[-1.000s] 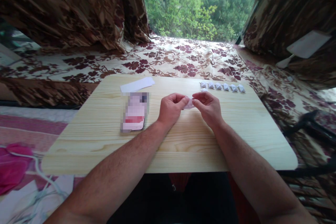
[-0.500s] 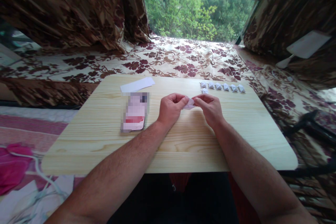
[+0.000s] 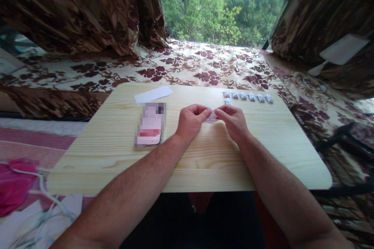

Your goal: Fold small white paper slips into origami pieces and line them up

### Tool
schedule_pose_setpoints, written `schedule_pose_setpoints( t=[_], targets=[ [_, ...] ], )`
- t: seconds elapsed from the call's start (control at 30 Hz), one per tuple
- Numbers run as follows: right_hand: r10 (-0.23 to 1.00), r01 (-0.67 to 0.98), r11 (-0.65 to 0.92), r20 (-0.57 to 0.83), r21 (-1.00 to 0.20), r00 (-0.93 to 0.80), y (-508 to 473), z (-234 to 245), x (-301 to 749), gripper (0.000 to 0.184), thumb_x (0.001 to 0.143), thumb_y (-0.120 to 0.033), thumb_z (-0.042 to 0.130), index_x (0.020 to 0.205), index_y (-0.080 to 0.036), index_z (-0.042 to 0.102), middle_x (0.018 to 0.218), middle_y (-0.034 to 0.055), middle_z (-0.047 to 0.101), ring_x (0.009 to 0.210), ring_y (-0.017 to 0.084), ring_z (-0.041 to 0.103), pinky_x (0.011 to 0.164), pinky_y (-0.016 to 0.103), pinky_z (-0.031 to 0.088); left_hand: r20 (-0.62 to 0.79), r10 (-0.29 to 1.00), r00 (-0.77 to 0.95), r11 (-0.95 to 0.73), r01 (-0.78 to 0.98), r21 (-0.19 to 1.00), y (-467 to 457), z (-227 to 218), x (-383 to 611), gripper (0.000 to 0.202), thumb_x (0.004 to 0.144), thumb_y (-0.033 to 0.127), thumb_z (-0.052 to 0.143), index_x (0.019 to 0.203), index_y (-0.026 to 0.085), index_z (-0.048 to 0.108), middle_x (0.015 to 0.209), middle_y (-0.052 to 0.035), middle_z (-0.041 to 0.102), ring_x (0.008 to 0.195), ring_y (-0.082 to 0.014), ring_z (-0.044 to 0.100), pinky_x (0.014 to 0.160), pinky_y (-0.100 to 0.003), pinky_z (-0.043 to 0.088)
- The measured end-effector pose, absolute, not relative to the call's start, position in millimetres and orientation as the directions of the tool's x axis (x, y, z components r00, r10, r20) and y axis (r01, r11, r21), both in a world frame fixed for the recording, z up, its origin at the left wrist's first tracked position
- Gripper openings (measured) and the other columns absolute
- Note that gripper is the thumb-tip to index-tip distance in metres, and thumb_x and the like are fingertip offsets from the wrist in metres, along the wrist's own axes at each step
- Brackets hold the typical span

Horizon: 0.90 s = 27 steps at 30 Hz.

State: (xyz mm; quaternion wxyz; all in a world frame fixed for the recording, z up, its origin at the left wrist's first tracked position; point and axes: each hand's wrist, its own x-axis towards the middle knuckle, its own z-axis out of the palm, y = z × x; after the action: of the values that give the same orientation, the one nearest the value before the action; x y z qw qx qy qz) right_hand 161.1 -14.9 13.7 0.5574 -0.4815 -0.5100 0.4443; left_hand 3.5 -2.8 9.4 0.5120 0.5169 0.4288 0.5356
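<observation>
A small piece of folded white paper [image 3: 212, 118] is pinched between both hands above the middle of the table. My left hand [image 3: 193, 118] grips its left side with thumb and forefinger. On the right side, my right hand [image 3: 231, 120] holds it the same way. The fingers hide part of the folds. Just beyond my right hand sits one small folded paper piece [image 3: 228, 102], partly covered by the hand. Behind it, several similar folded paper pieces [image 3: 243, 95] stand in a row.
The wooden table [image 3: 111, 155] has rounded corners. White paper strips [image 3: 153, 93] lie at its back left, with a pink phone [image 3: 150, 124], partly blurred out, in front of them. Floral cloth [image 3: 187, 64] covers the ledge behind. A white lamp [image 3: 343, 49] stands at right.
Both hands keep hold of the paper and stay almost in place. The fingers have shifted slightly and the paper's angle has changed a little.
</observation>
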Motion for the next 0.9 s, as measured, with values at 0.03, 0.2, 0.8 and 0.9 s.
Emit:
schedule_pose_setpoints(
  t=[0.03, 0.2, 0.8, 0.9],
  targets=[
    [0.987, -0.009, 0.137, 0.135, -0.991, 0.085, -14.9, 13.9, 161.2, 0.017, 0.074, -0.034, 0.076, 0.069, -0.018, 0.073, 0.064, -0.0002, 0.069, 0.06, 0.013, 0.06, 0.062, 0.027, 0.049, 0.111, 0.992, 0.063, -0.103, -0.112, 0.988, -2.6, 9.4, 3.6, 0.029, 0.072, 0.041, 0.081, 0.081, 0.013, 0.077, 0.071, -0.0047, 0.072, 0.062, -0.0127, 0.061, 0.059, -0.025, 0.047],
    [0.99, -0.054, 0.122, 0.118, -0.991, 0.073, -14.9, 13.1, 161.6, 0.015, 0.072, -0.033, 0.078, 0.07, -0.019, 0.073, 0.066, 0.0002, 0.07, 0.061, 0.013, 0.061, 0.062, 0.027, 0.05, 0.088, 0.993, 0.077, -0.075, -0.16, 0.984, -1.1, 7.9, 4.4, 0.029, 0.07, 0.04, 0.083, 0.083, 0.014, 0.078, 0.07, -0.0046, 0.072, 0.062, -0.0133, 0.062, 0.059, -0.025, 0.049],
    [0.976, 0.122, 0.187, 0.198, -0.975, 0.085, -15.6, 10.1, 158.4, 0.017, 0.077, -0.034, 0.073, 0.073, -0.017, 0.074, 0.069, 0.0033, 0.074, 0.06, 0.015, 0.064, 0.06, 0.027, 0.05, 0.087, 0.994, 0.063, -0.079, -0.12, 0.99, -2.1, 9.0, 4.5, 0.029, 0.068, 0.039, 0.084, 0.081, 0.014, 0.077, 0.075, -0.0057, 0.075, 0.065, -0.0149, 0.065, 0.063, -0.027, 0.051],
    [0.973, 0.152, 0.202, 0.216, -0.967, 0.085, -14.8, 7.6, 158.4, 0.018, 0.078, -0.034, 0.072, 0.074, -0.017, 0.074, 0.069, 0.0035, 0.074, 0.06, 0.015, 0.065, 0.059, 0.027, 0.05, 0.097, 0.993, 0.065, -0.089, -0.117, 0.989, -1.8, 8.8, 4.3, 0.03, 0.069, 0.04, 0.083, 0.081, 0.014, 0.076, 0.074, -0.0055, 0.074, 0.064, -0.0146, 0.065, 0.061, -0.026, 0.05]
  ],
)
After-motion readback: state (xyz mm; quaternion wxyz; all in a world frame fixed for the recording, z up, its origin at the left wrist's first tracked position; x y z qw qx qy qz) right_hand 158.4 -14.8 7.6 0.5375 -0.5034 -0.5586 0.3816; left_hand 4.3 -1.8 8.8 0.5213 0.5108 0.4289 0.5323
